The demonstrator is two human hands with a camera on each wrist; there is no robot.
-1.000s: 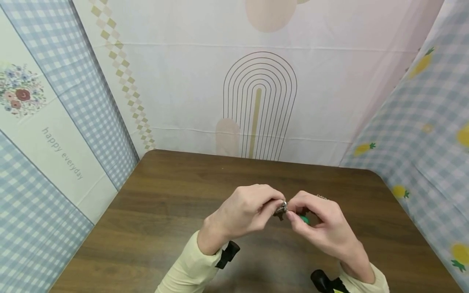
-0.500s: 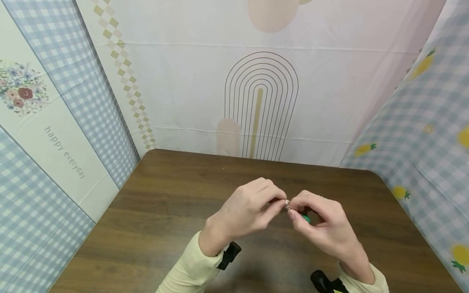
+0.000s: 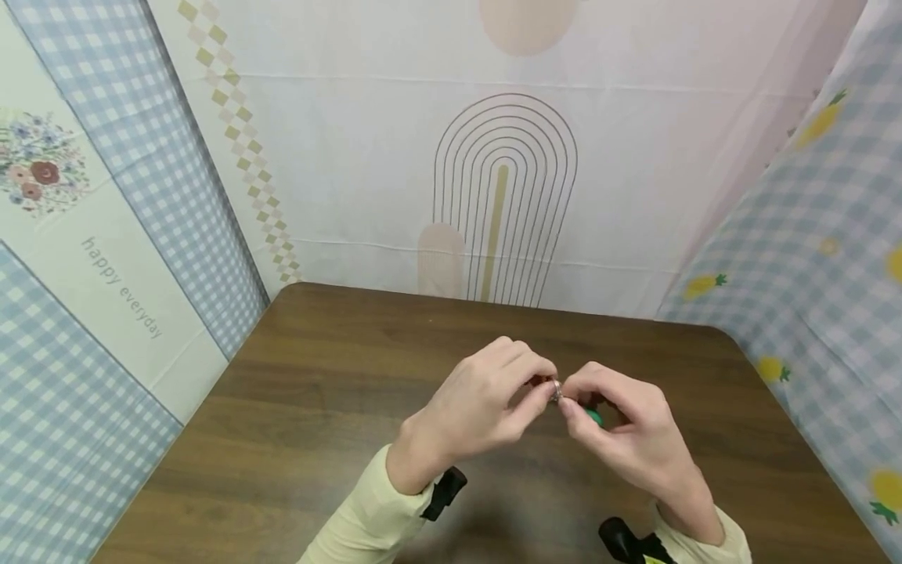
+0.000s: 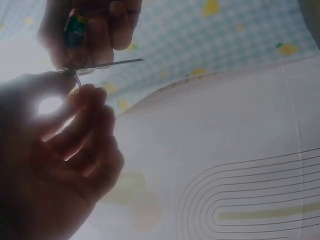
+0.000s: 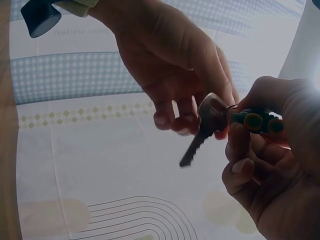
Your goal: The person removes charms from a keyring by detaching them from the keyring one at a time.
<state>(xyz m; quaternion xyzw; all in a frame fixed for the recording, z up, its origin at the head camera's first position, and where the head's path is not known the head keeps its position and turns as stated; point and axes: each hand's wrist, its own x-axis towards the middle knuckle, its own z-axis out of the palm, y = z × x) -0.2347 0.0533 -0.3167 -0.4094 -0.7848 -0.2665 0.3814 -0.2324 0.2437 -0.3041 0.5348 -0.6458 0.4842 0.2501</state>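
In the head view my left hand (image 3: 479, 403) and right hand (image 3: 634, 423) meet above the table, fingertips almost touching. A thin metal key ring (image 4: 78, 84) shows between them; my left thumb and index finger appear to pinch it. From the ring hangs a metal key (image 5: 204, 125), its head against the left fingertips and its toothed blade free. My right hand grips a green charm (image 5: 255, 121) with orange-rimmed spots, partly hidden by the fingers. Just where the key's head meets the ring is covered by the fingertips.
Both hands are over a brown wooden table (image 3: 296, 439) with rounded far corners. A white patterned cloth (image 3: 352, 157) hangs behind it, with blue checked cloths (image 3: 789, 258) at the sides. A black strap mount (image 3: 445, 492) sits on each wrist.
Both hands have shifted slightly right, staying together. The key, seen hanging below the left fingertips a second ago, is now hidden in the head view. Both grips look much the same.
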